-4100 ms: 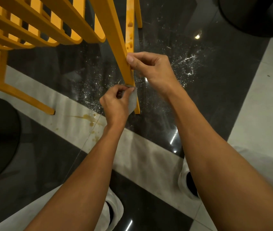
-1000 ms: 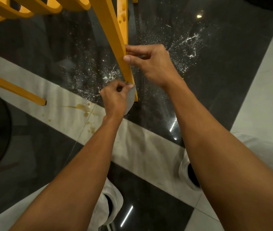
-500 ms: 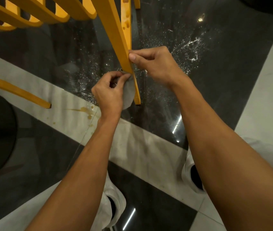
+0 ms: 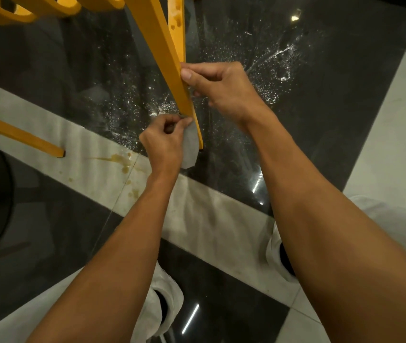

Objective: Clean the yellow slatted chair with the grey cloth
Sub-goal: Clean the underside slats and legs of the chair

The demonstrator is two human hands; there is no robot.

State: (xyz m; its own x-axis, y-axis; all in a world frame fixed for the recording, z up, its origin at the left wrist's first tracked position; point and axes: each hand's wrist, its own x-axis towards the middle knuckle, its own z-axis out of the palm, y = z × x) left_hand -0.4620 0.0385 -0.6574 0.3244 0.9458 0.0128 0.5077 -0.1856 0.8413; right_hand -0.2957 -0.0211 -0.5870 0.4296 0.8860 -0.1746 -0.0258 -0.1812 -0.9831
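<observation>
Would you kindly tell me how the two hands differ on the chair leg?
The left hand pinches the grey cloth low on the chair leg; the right hand grips the leg higher up, bare. Both are on the same leg.

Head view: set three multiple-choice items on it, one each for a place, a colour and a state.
1. Where is the grey cloth?
A. on the seat slats
B. at the lower end of the chair leg
C. flat on the floor

2. What colour is the chair leg?
A. yellow
B. white
C. black

3. The right hand is:
A. hanging free
B. gripping the leg
C. holding the cloth

B: the left hand pinches it against the leg's lower end.
A: the leg is plainly yellow.
B: its thumb and fingers curl round the leg.
</observation>
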